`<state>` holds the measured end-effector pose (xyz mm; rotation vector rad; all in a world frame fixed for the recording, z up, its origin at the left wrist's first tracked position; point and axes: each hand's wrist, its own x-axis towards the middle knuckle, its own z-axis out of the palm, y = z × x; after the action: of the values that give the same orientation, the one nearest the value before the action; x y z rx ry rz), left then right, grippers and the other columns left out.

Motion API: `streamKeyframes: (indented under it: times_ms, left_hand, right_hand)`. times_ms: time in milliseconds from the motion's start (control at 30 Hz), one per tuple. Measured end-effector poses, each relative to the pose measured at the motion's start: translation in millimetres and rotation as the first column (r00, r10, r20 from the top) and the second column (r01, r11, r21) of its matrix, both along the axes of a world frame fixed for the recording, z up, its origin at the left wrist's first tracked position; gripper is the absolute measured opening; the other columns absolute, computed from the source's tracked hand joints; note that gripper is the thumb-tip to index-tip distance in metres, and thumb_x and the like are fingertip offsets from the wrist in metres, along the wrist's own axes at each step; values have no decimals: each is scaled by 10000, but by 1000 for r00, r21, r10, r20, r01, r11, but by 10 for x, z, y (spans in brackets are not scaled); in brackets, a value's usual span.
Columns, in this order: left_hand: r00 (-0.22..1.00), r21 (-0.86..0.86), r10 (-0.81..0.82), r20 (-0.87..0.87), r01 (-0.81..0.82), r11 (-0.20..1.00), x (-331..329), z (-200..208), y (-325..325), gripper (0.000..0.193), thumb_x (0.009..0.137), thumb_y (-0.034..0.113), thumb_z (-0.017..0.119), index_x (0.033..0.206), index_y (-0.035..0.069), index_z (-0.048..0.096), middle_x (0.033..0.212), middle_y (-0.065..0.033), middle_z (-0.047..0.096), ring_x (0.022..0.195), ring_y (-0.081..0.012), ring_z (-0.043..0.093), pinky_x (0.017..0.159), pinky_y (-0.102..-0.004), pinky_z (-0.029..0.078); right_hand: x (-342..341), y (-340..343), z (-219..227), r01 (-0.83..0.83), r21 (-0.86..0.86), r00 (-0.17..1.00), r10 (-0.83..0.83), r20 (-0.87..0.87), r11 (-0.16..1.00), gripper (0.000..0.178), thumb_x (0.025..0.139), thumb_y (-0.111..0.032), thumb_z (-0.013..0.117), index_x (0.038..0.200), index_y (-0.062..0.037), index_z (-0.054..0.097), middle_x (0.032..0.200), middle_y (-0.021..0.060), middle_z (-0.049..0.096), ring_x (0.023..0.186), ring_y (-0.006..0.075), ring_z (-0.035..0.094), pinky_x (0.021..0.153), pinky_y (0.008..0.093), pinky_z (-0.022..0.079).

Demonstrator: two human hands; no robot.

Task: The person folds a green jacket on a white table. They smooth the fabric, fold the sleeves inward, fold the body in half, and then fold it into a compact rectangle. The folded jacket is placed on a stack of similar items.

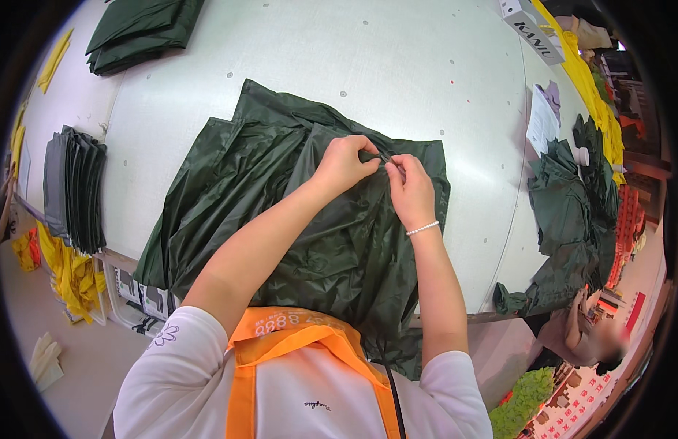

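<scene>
A wide piece of dark green, shiny fabric (229, 183) lies creased across the pale table (295, 44), its near part hanging over the front edge by my body. Near its far right part, my left hand (346, 164) pinches a small gathered bit of the fabric. Close beside it, my right hand (412, 189), with a beaded bracelet at the wrist, grips the same bit between thumb and fingers. The fingertips almost meet, and the exact detail between them is too small to make out.
Folded dark green fabric (141, 33) lies at the far left, with a stack of dark green pieces (74, 186) at the left edge. On the right are a dark green heap (562, 197), a white paper (542, 121) and a box (531, 31). A person (577, 333) sits beyond.
</scene>
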<state>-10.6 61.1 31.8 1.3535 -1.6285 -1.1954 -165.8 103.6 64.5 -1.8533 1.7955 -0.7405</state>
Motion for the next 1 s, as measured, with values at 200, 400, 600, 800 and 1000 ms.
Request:
streamKeyframes:
  times_ms: [200,400,600,800,1000]
  left_hand:
    - [1000,15,-4,-2,4,1000,-8,2,1,202,680,137,713,822,0,669,835,-147,672,795,-299,645,719,-349,503]
    - [998,44,-29,-61,32,999,57,-65,18,356,696,116,735,1027,30,635,1014,-98,638,672,-158,565,637,-281,478]
    - [998,-191,60,3,-58,980,581,143,382,548,698,95,743,1203,73,532,1247,-92,502,951,-213,539,794,-313,475]
    - [853,-244,-408,326,492,835,1091,176,998,438,652,202,761,1039,52,620,1051,-122,562,961,-317,538,827,-410,441]
    - [888,-289,-262,377,382,878,893,-130,1305,213,749,63,623,959,44,651,804,-73,533,720,-254,586,635,-354,489]
  right_hand:
    - [-17,-30,31,-34,-9,998,33,-47,999,125,867,-172,591,907,-55,575,868,97,610,736,299,598,638,367,477]
    - [-206,2,-9,147,116,986,-156,65,982,151,870,-167,595,959,-44,595,890,129,633,765,278,620,679,325,486]
    - [-1791,532,-780,583,-64,796,-586,-154,810,264,861,-186,605,1036,10,575,952,159,611,846,272,600,787,365,474]
    - [-2142,1204,-895,733,35,520,-525,-674,680,466,811,-122,614,1237,25,498,1216,245,491,1099,361,499,968,428,383]
    - [-306,1154,2,-268,-41,962,265,-71,963,531,710,-131,706,1192,-2,524,1213,205,525,1159,373,461,1010,457,332]
